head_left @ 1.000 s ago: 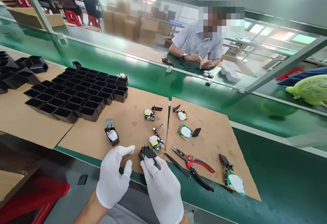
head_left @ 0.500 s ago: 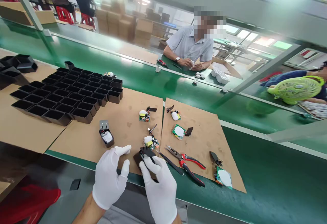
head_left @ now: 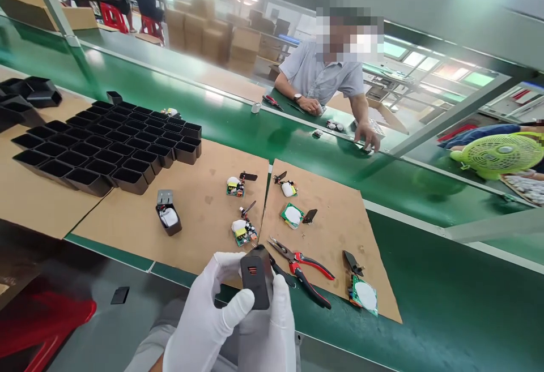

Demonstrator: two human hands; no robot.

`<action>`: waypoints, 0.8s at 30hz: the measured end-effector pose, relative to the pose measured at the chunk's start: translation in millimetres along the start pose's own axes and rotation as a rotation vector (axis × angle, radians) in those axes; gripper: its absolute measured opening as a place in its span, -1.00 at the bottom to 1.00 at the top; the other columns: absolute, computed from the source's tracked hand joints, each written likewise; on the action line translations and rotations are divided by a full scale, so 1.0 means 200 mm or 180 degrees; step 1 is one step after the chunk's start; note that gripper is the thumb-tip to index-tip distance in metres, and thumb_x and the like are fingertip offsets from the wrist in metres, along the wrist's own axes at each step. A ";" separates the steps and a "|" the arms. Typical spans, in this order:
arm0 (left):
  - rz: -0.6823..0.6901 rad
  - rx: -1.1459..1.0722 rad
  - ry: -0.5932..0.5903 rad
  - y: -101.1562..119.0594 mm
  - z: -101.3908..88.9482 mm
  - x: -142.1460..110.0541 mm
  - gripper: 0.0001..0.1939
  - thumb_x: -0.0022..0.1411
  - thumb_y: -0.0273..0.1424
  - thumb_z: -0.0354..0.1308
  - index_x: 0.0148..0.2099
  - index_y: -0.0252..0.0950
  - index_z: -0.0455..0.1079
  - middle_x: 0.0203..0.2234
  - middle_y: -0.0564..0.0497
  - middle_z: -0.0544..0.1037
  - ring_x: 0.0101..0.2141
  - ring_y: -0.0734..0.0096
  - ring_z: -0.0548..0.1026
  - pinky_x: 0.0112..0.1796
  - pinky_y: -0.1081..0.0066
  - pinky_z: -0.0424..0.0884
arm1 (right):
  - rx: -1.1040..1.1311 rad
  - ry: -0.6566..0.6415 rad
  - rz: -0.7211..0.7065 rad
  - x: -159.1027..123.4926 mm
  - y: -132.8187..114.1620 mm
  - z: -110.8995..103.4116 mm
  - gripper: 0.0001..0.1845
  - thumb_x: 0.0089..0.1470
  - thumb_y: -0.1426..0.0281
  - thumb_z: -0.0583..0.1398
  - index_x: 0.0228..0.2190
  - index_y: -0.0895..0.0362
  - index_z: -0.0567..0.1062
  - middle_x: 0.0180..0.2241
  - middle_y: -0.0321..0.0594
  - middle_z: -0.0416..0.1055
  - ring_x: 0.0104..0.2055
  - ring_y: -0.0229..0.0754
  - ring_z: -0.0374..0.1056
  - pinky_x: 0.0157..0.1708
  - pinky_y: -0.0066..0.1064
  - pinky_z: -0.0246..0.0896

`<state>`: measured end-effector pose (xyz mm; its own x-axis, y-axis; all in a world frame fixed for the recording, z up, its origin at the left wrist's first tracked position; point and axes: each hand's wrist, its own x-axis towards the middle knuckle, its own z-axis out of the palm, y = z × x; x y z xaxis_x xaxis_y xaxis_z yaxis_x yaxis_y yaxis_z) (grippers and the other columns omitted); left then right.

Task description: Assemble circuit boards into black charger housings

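Gloved hands are held together at the near edge of the bench [head_left: 425, 304], both closed around one black charger housing [head_left: 256, 277]. The left hand [head_left: 208, 326] is wrapped about its lower left side, thumb laid across the bottom corner; the right hand [head_left: 272, 332] supports it from the right and beneath. The housing is held upright, its broad face turned toward the camera, probably so that the face can be inspected. A small red marking is visible on that face; it cannot be read.

Just beyond the hands, red-handled pliers [head_left: 304, 270] are laid on the right cardboard sheet [head_left: 340, 230], within reach. Loose circuit boards [head_left: 243, 230] with white parts are spread across both sheets, apart from one another, apparently so that each can be picked singly. An open black housing [head_left: 169, 219] with a white part inside is set on the left sheet. Farther left, empty black shells [head_left: 106, 148] are packed in rows.

Across the green conveyor [head_left: 238, 128], another person [head_left: 327, 77] is seated, one hand at the conveyor rail. No legible writing is seen anywhere.
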<state>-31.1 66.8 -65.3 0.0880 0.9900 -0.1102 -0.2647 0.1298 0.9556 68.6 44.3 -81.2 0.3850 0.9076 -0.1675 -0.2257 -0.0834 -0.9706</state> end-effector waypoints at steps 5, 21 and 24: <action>-0.0122 -0.0611 0.0297 0.03 0.05 -0.03 -0.54 0.16 0.02 0.43 -0.21 -0.25 0.43 -0.32 -0.07 0.66 -0.27 0.18 0.63 -0.21 0.30 0.54 | -0.0531 0.0676 0.0318 -0.02 -0.16 0.04 -0.35 0.09 -0.23 0.29 -0.27 0.14 0.62 -0.74 -0.49 0.22 -0.74 -0.37 0.04 -0.69 -0.48 -0.04; -0.0255 -0.0219 0.0198 0.10 0.01 -0.10 -0.63 0.12 -0.16 0.46 -0.25 -0.19 0.34 -0.31 0.00 0.64 -0.28 0.24 0.63 -0.24 0.32 0.56 | -0.4308 0.0292 -0.2857 0.30 -0.11 -0.57 -0.71 0.30 0.16 0.28 -0.10 0.06 0.66 -0.32 -0.15 0.58 -0.24 0.00 0.46 -0.16 -0.19 0.19; -0.0205 -0.0175 0.0223 0.13 0.02 -0.11 -0.66 0.13 -0.21 0.44 -0.20 -0.18 0.36 -0.30 0.02 0.64 -0.28 0.26 0.64 -0.23 0.33 0.57 | -0.4851 0.0080 -0.3048 0.30 -0.15 -0.51 -0.72 0.34 0.25 0.25 0.01 0.07 0.62 -0.28 -0.14 0.58 -0.30 -0.03 0.43 -0.27 -0.22 0.12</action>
<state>-36.1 48.0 -38.0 0.0397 0.9807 -0.1916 -0.3131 0.1943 0.9296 190.7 59.7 -80.2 -0.1110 0.8585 0.5007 0.9911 0.1329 -0.0081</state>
